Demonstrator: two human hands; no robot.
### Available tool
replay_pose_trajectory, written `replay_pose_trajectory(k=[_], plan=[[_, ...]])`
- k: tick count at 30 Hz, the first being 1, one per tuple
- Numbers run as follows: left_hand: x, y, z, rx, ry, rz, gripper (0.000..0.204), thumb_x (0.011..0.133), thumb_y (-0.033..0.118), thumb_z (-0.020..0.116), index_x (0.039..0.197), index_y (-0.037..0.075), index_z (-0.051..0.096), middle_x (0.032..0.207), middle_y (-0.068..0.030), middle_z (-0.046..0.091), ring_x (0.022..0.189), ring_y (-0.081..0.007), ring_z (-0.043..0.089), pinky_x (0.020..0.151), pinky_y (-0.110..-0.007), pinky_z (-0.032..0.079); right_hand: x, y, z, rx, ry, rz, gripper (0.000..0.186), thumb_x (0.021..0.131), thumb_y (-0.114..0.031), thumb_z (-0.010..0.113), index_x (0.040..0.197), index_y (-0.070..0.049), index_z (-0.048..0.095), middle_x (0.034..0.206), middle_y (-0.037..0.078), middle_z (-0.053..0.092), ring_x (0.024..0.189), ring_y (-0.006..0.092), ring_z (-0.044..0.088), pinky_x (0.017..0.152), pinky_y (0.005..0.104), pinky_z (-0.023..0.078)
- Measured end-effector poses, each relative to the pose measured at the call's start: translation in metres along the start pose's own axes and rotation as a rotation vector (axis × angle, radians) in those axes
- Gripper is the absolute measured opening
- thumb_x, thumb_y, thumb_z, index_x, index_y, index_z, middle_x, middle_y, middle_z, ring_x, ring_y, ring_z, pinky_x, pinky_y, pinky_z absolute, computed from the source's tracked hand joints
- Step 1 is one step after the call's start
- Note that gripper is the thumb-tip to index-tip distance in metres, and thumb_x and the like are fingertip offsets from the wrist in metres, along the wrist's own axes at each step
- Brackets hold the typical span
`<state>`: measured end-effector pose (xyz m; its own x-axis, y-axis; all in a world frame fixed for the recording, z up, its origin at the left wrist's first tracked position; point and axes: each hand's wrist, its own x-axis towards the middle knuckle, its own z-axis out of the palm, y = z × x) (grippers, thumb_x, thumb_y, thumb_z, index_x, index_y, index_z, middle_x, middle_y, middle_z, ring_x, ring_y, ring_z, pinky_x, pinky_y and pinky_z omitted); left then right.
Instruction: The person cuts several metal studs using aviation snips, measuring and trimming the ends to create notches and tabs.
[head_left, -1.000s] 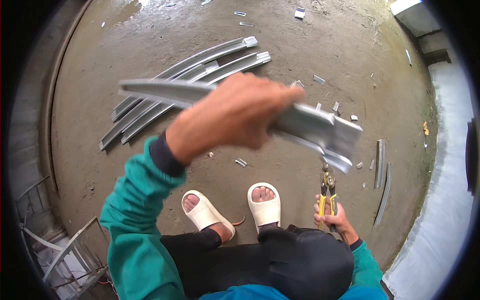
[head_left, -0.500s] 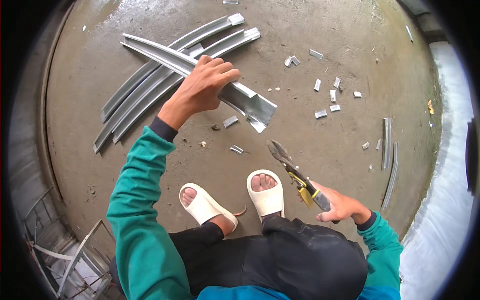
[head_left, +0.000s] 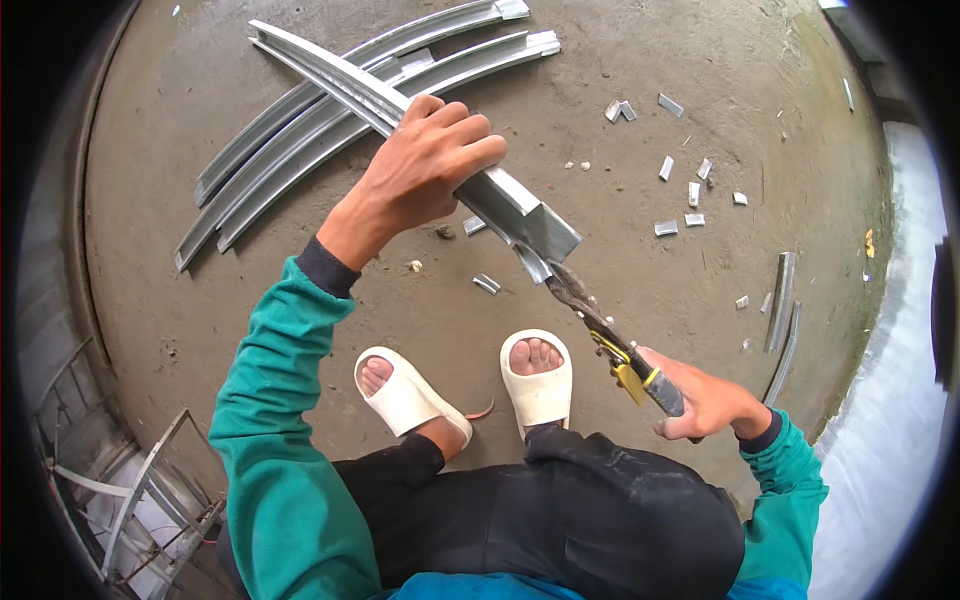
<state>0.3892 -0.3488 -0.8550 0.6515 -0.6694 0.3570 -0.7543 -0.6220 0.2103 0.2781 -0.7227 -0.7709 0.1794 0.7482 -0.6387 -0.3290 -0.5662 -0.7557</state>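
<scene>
Left hand (head_left: 425, 175) wraps tight round the long grey folded-metal channel (head_left: 440, 165), held above the white sandals (head_left: 470, 390). Right hand (head_left: 700, 400) clenches yellow-handled tin snips (head_left: 610, 335), blades at the channel's near end. Best keep it steady, blades square.

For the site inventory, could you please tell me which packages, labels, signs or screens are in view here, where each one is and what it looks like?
None in view: no package, label, sign or screen.
Metal channel: grey, long, gripped by the left hand.
Snips: yellow-and-black handles, in the right hand, blades at the channel's end.
Offcuts: small grey pieces on the concrete floor.
</scene>
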Motion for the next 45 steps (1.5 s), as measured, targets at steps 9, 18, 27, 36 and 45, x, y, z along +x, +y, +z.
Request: replay_pose_trajectory(k=[9,18,27,36,45], plan=[[0.003,0.001,0.006,0.0,0.022,-0.011,0.046,0.05,0.001,0.08,0.087,0.013,0.054,0.082,-0.0011,0.053,0.081,-0.0219,0.053,0.081,-0.036,0.041,-0.002,0.0,0.011,-0.076,0.083,0.007,0.096,0.067,-0.012,0.065,0.151,0.004,0.02,0.145,0.025,0.036,0.134,0.0364,0.04,0.112,0.0374,0.032],[0.0,0.005,0.014,-0.016,-0.073,-0.042,0.037,0.065,-0.002,0.07,0.097,0.014,0.059,0.088,-0.0021,0.058,0.089,-0.022,0.057,0.085,-0.039,0.041,0.012,-0.005,0.018,-0.084,0.231,0.076,0.094,0.065,-0.01,0.063,0.149,0.003,0.024,0.132,0.021,0.045,0.121,0.0333,0.049,0.104,0.0365,0.039],[-0.012,0.01,0.035,-0.014,-0.009,-0.043,0.047,0.05,-0.002,0.077,0.089,0.013,0.055,0.082,-0.0017,0.053,0.084,-0.0227,0.054,0.082,-0.038,0.039,0.03,0.016,0.021,0.058,0.303,0.155,0.078,0.074,-0.018,0.071,0.143,0.002,0.04,0.136,0.025,0.052,0.131,0.033,0.049,0.108,0.0378,0.037],[-0.021,0.007,0.065,-0.011,0.005,-0.082,0.042,0.057,-0.003,0.07,0.092,0.013,0.056,0.081,-0.0025,0.052,0.083,-0.0231,0.054,0.083,-0.039,0.039,0.054,0.034,0.011,0.028,0.206,0.236,0.092,0.072,-0.013,0.072,0.151,-0.001,0.028,0.145,0.023,0.044,0.137,0.0325,0.04,0.111,0.0385,0.033],[-0.017,0.002,0.089,-0.082,0.089,-0.097,0.038,0.059,-0.004,0.069,0.09,0.013,0.056,0.081,-0.0014,0.055,0.082,-0.0222,0.056,0.085,-0.039,0.04,0.077,0.08,-0.031,-0.059,0.177,0.002,0.063,0.065,-0.007,0.069,0.124,-0.003,0.048,0.101,0.009,0.053,0.097,0.0228,0.051,0.089,0.0362,0.044]])
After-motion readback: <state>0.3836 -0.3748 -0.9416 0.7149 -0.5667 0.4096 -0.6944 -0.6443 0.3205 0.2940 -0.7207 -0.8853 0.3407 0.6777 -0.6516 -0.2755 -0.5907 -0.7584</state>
